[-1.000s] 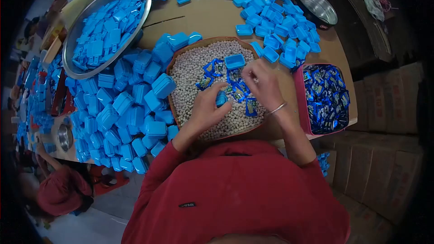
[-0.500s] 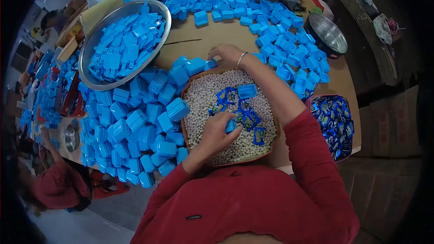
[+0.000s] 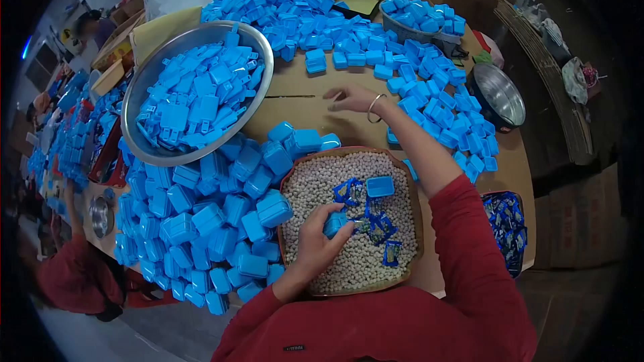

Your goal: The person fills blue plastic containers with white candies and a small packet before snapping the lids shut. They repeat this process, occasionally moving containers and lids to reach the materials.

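Observation:
My left hand (image 3: 318,240) is closed around a small blue plastic box (image 3: 335,225), above a tray (image 3: 419,241) of pale round beads. Much of that box is covered by the fingers. Lying on the beads are an open blue box half (image 3: 380,186) and several shiny blue packets (image 3: 381,228). Beyond the tray's far edge, my right hand (image 3: 354,99) hovers over the brown tabletop (image 3: 295,108). Its fingers are apart, slightly curved, with nothing in them. Closed blue boxes (image 3: 208,221) are heaped along the tray's left side.
A metal basin (image 3: 267,70) of flat blue lids stands at left. Loose blue box halves (image 3: 429,94) spread across the back and right. An empty-looking metal pan (image 3: 500,97) and a bin of blue packets (image 3: 503,228) are at right. Another person in red (image 3: 80,278) sits at far left.
My right hand has moved from the tray's far edge out over the tabletop. My left hand still holds the box above the beads. The view has tilted upward.

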Demonstrator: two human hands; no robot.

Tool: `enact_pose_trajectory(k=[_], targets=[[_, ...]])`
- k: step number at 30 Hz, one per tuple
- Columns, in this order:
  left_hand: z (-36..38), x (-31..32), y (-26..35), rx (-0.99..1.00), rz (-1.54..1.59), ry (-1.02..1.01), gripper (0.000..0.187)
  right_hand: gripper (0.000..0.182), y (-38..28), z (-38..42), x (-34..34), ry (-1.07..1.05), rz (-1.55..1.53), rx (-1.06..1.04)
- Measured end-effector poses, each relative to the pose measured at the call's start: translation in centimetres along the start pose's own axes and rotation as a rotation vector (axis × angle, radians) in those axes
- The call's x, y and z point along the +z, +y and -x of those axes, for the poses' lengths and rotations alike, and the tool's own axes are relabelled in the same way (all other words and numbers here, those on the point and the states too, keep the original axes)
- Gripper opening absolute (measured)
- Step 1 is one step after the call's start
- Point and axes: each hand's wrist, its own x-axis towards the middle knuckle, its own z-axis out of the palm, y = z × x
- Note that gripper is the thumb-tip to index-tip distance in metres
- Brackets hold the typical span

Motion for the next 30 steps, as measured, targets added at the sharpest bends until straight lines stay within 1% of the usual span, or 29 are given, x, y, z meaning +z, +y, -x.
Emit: enact_pose_trajectory(k=[1, 2, 4, 5, 7, 8, 10, 11, 12, 14, 15, 17, 18, 20, 21, 23, 24, 25, 26, 27, 28, 29, 30], targets=[[0.0, -0.1, 0.1, -0.040, 0.020, 0.003, 0.034, 0.049, 0.9, -1.9, -0.5, 0.140, 0.233, 0.028], [-0.2, -0.2, 0.3, 0.017, -0.029, 0.001, 0.034, 0.050, 1.8, -3.9, -0.7, 0.278, 0.465, 0.056], [-0.3, 0.0, 0.1, 0.115, -0.045, 0.024, 0.034, 0.056, 2.0, -7.3, -0.4, 0.359, 0.656, 0.042], [-0.4, -0.1, 0.1, 0.118, -0.077, 0.021, 0.035, 0.059, 1.9, -9.0, -0.2, 0.402, 0.752, 0.038], [-0.5, -0.3, 0.0, 0.050, -0.066, -0.014, 0.036, 0.067, 2.2, -12.8, -0.1, 0.345, 0.947, 0.072], [-0.5, -0.3, -0.1, 0.028, -0.066, -0.021, 0.036, 0.064, 3.4, -14.3, 0.0, 0.323, 0.945, 0.136], [-0.4, -0.5, -0.2, -0.046, -0.021, -0.054, 0.037, 0.063, 3.5, -13.6, -0.2, 0.327, 0.919, 0.219], [-0.6, -0.5, -0.2, -0.040, -0.008, -0.059, 0.037, 0.063, 3.3, -13.1, -0.2, 0.325, 0.903, 0.259], [-0.7, -0.5, -0.2, -0.040, -0.015, -0.064, 0.036, 0.062, 3.8, -12.2, -0.7, 0.309, 0.923, 0.264], [-0.7, -0.6, 0.0, -0.049, -0.019, -0.074, 0.036, 0.057, 5.3, -9.5, -1.6, 0.358, 0.886, 0.248], [-0.6, -0.7, 0.2, -0.057, -0.006, -0.087, 0.036, 0.056, 5.7, -7.4, -1.6, 0.368, 0.921, 0.212], [-0.4, -0.5, -0.3, -0.012, -0.006, -0.081, 0.037, 0.055, 5.1, -2.4, -1.5, 0.290, 0.948, 0.201], [-0.3, -0.5, -0.2, -0.027, -0.010, -0.094, 0.037, 0.055, 4.6, 0.2, -1.5, 0.258, 0.960, 0.199], [-0.1, -0.2, -0.5, -0.009, 0.007, -0.068, 0.037, 0.058, 4.2, 5.8, -1.5, 0.224, 0.932, 0.217], [-0.1, -0.3, -0.4, -0.030, -0.008, -0.087, 0.038, 0.063, 5.8, 8.5, -1.4, 0.272, 0.831, 0.123], [0.0, 0.0, -0.8, -0.028, 0.046, -0.068, 0.035, 0.066, 6.7, 12.8, -2.1, 0.195, 0.782, 0.122], [0.1, 0.1, -0.1, -0.110, 0.123, -0.069, 0.032, 0.067, 6.7, 14.6, -2.4, 0.157, 0.756, 0.117], [0.1, 0.0, 0.1, -0.177, 0.175, -0.104, 0.030, 0.068, 6.7, 16.2, -2.6, 0.146, 0.798, 0.131], [0.1, -0.2, 0.2, -0.245, 0.226, -0.138, 0.029, 0.071, 6.7, 17.5, -2.8, 0.143, 0.754, 0.177], [-0.3, -0.7, 1.5, -0.281, 0.144, -0.189, 0.030, 0.074, 6.7, 18.5, -3.1, 0.140, 0.710, 0.220], [-1.1, -1.2, 2.7, -0.154, 0.045, -0.168, 0.031, 0.077, 6.6, 19.3, -3.2, 0.137, 0.666, 0.259], [-2.0, -1.4, 3.8, -0.032, -0.052, -0.145, 0.032, 0.080, 6.4, 20.1, -3.1, 0.208, 0.642, 0.193], [-3.4, -1.2, 4.8, 0.062, -0.094, -0.054, 0.029, 0.082, 5.7, 20.6, -3.1, 0.236, 0.577, 0.237]])
